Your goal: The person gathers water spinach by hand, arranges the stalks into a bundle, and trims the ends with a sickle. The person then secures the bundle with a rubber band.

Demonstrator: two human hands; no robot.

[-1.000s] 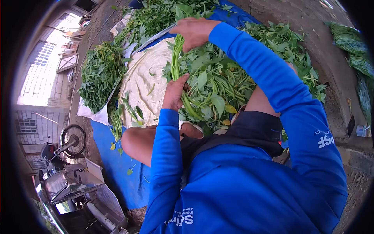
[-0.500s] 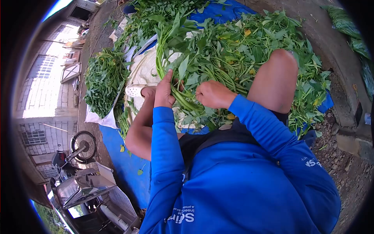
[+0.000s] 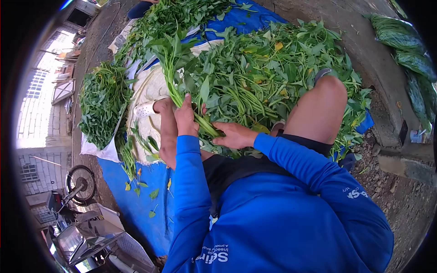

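Note:
A bunch of water spinach [image 3: 170,78], long green stems with leaves at the far end, lies slantwise in my hands. Around the middle of its stems my left hand [image 3: 185,117] is closed, thumb on top. My right hand [image 3: 236,136] is closed at the cut stem ends, fingers partly hidden beneath. Just beyond, a wide heap of loose water spinach [image 3: 255,98] spreads between my knees, with a few yellow leaves mixed in.
Under the greens are a blue tarp [image 3: 132,200] and a pale sack [image 3: 148,88]. A piled bundle of greens [image 3: 104,102] stands at left. Green-filled plastic bags [image 3: 398,38] lie at far right. A motorcycle with sidecar [image 3: 91,227] is parked lower left.
My right hand has moved from beside the stems down onto their lower ends and opened out from a fist-like curl to grip them. The left hand keeps its hold. The view has shifted slightly.

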